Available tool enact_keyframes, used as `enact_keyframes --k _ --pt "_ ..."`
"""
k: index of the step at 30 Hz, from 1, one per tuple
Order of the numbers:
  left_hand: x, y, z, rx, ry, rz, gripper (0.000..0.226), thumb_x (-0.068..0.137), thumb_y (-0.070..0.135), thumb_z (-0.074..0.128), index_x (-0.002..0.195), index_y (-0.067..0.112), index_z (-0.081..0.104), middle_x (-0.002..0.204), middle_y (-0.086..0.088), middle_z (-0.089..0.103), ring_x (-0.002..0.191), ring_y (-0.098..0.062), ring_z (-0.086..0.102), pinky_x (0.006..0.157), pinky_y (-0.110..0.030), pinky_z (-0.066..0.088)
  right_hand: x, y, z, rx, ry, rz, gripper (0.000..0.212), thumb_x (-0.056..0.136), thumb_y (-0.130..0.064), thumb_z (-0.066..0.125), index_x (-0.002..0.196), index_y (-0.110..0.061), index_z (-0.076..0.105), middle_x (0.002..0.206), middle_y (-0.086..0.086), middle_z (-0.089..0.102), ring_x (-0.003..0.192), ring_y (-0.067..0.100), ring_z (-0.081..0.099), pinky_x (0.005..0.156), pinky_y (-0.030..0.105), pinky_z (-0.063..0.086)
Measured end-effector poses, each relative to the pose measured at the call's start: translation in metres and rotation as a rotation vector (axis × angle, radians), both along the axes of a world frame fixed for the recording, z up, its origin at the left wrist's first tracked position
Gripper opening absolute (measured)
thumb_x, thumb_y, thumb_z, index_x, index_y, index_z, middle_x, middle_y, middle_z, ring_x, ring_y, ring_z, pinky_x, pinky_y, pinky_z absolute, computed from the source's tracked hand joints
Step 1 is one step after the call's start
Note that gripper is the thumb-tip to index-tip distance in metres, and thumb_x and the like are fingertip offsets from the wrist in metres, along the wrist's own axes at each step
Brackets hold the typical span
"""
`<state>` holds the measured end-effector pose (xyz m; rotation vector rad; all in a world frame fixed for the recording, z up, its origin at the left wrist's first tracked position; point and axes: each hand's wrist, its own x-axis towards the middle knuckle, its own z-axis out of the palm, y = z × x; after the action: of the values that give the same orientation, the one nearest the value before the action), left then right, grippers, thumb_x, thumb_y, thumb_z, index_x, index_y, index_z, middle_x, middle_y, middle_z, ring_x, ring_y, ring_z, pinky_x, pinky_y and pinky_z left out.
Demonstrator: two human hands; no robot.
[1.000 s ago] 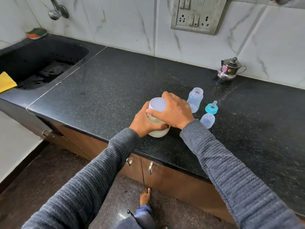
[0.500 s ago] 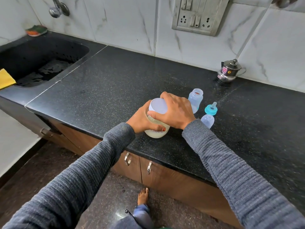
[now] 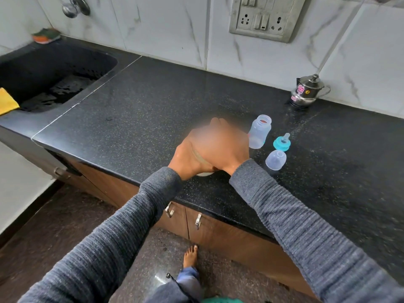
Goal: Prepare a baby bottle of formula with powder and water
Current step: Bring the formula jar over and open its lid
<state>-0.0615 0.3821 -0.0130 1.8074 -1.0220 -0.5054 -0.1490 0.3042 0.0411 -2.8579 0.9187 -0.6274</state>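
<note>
A round jar of pale formula powder [image 3: 204, 174] stands near the counter's front edge, almost fully hidden by my hands. My left hand [image 3: 188, 160] grips its side. My right hand [image 3: 223, 145] is curled over its lid from above; this area is blurred. Just to the right stands the open, translucent baby bottle [image 3: 260, 132]. Its teal ring with nipple [image 3: 282, 143] and the clear dome cap [image 3: 276, 159] lie on the counter beside it.
The black granite counter [image 3: 153, 106] runs left to a black sink [image 3: 54, 68] with a yellow cloth [image 3: 7, 101] and a sponge [image 3: 46, 35]. A small steel pot [image 3: 306, 91] stands by the back wall under a socket panel [image 3: 264, 16]. My bare foot [image 3: 191, 255] is on the floor.
My right hand has shifted further over the jar's lid, which now is hidden; the left hand keeps its hold on the jar. The view has tilted slightly.
</note>
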Motion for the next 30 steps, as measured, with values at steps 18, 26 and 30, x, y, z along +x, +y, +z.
enact_keyframes --k 18,26,30 --pt "0.019 0.008 -0.007 0.079 0.129 -0.106 0.083 0.042 0.044 0.085 0.111 0.052 0.041 0.113 0.011 0.058 0.108 -0.011 0.056 0.092 -0.037 0.049 -0.006 -0.019 0.014 0.150 0.308 0.208 0.072 0.076 -0.070 0.051 0.133 -0.027 0.039 0.117 0.003 0.044 0.110 0.026 0.051 0.087 0.042 0.045" --pt "0.016 0.007 -0.014 0.022 0.132 -0.035 0.095 0.043 0.046 0.085 0.125 0.036 0.038 0.119 0.006 0.057 0.113 -0.015 0.054 0.096 -0.043 0.047 -0.002 -0.024 0.026 0.324 0.402 0.272 0.076 0.078 -0.064 0.056 0.143 -0.039 0.025 0.140 0.002 0.032 0.126 0.029 0.037 0.103 0.047 0.036" --pt "0.016 0.007 -0.015 0.022 0.134 -0.038 0.095 0.042 0.046 0.086 0.124 0.038 0.039 0.118 0.006 0.057 0.113 -0.016 0.054 0.096 -0.045 0.047 0.001 -0.022 0.027 0.352 0.453 0.295 0.068 0.081 -0.050 0.058 0.141 -0.034 0.029 0.130 0.004 0.041 0.121 0.027 0.043 0.097 0.044 0.040"
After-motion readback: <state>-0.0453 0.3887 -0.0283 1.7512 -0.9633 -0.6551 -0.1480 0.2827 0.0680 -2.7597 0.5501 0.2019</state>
